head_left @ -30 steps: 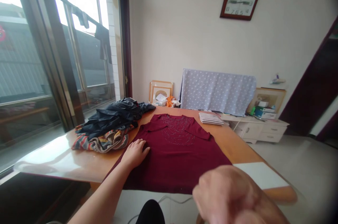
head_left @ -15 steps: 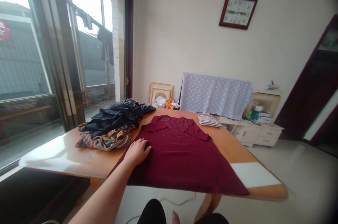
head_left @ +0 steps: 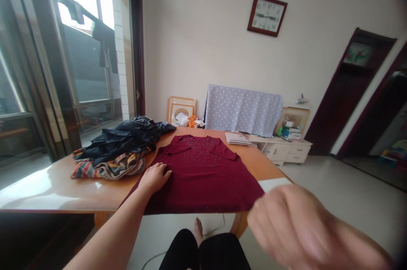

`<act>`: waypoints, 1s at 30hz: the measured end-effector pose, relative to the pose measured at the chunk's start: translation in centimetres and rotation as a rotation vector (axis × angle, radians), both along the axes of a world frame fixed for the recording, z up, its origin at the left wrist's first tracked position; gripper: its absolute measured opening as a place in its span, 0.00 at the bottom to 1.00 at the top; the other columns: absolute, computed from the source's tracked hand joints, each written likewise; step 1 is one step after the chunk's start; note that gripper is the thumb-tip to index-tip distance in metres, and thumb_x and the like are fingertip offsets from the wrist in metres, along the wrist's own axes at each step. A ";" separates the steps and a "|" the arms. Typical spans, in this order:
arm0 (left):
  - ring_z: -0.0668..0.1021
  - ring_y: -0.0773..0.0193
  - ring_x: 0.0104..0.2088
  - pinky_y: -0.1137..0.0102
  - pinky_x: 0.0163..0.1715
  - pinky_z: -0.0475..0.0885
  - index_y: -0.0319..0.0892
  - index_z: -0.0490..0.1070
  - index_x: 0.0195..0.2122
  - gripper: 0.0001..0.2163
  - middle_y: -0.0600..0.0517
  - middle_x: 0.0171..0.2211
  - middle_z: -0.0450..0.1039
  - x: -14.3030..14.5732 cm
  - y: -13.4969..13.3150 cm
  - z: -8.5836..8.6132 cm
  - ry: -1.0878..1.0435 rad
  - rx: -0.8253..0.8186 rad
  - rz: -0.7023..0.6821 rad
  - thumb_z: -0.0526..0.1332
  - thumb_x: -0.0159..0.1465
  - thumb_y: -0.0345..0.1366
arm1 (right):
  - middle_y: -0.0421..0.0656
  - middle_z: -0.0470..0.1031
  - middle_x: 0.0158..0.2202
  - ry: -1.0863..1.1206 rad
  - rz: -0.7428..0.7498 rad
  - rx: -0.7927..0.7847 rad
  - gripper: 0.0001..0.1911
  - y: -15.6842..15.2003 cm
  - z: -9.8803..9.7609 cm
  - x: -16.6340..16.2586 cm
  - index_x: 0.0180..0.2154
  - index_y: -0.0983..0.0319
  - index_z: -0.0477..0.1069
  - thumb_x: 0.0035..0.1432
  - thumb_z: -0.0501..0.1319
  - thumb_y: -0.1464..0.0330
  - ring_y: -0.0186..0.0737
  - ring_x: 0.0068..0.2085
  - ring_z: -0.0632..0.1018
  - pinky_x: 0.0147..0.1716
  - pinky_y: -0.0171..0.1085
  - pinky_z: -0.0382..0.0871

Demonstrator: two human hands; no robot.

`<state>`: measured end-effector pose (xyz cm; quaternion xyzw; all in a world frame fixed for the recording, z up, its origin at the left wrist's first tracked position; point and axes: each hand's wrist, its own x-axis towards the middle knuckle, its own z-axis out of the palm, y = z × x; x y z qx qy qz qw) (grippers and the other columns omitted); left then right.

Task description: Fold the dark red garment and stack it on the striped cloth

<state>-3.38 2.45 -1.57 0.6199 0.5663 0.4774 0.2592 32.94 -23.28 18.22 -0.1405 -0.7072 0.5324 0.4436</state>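
Note:
A dark red short-sleeved top (head_left: 197,185) is spread out on the wooden table (head_left: 254,163), its neckline facing away and its hem along the near edge. Sparkling dots decorate its chest. My left hand (head_left: 155,179) rests palm down on the top's left side, fingers stretched out. Close to the camera, slightly blurred, my right hand (head_left: 292,223) is at the top's lower right corner with its fingers curled in. Whatever it may hold is hidden, and I cannot tell whether it touches the cloth.
Dark clothes (head_left: 127,136) lie heaped over a colourful patterned garment (head_left: 111,166) on the left. A folded striped cloth (head_left: 237,139) sits at the far right of the table. Beyond stand a dotted cover (head_left: 243,109) and a white cabinet (head_left: 289,151).
My right hand has come into view at the lower right, fingers curled. My left hand stays on the top. The view has swung to the right.

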 end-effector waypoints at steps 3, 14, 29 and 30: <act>0.68 0.41 0.62 0.56 0.69 0.48 0.47 0.77 0.36 0.16 0.41 0.52 0.75 -0.2 0.3 -0.2 0.129 0.027 -0.013 0.74 0.50 0.46 | 0.40 0.75 0.29 0.092 -0.473 -0.069 0.21 6.6 -2.6 0.2 0.49 0.54 0.76 0.63 0.58 0.49 0.36 0.29 0.75 0.33 0.37 0.70; 0.73 0.42 0.57 0.54 0.65 0.55 0.48 0.78 0.40 0.18 0.40 0.51 0.76 -0.7 0.9 -0.9 0.290 0.104 0.007 0.70 0.54 0.52 | 0.49 0.61 0.69 -1.204 -1.075 0.067 0.32 16.8 -20.4 6.1 0.64 0.60 0.66 0.67 0.50 0.51 0.52 0.70 0.58 0.68 0.54 0.48; 0.79 0.53 0.45 0.65 0.44 0.70 0.46 0.77 0.46 0.19 0.46 0.44 0.79 -1.2 5.6 4.1 0.665 -0.051 0.014 0.55 0.65 0.52 | 0.48 0.81 0.50 -0.762 -0.981 -0.013 0.23 26.3 -17.1 10.2 0.50 0.59 0.77 0.62 0.55 0.55 0.48 0.51 0.80 0.50 0.40 0.71; 0.79 0.53 0.44 0.66 0.42 0.69 0.45 0.77 0.46 0.18 0.46 0.44 0.79 -1.1 6.9 4.6 0.644 -0.038 0.031 0.55 0.65 0.51 | 0.47 0.81 0.48 -0.723 -0.981 -0.016 0.22 27.9 -16.8 10.2 0.49 0.59 0.78 0.61 0.56 0.56 0.48 0.49 0.81 0.49 0.40 0.71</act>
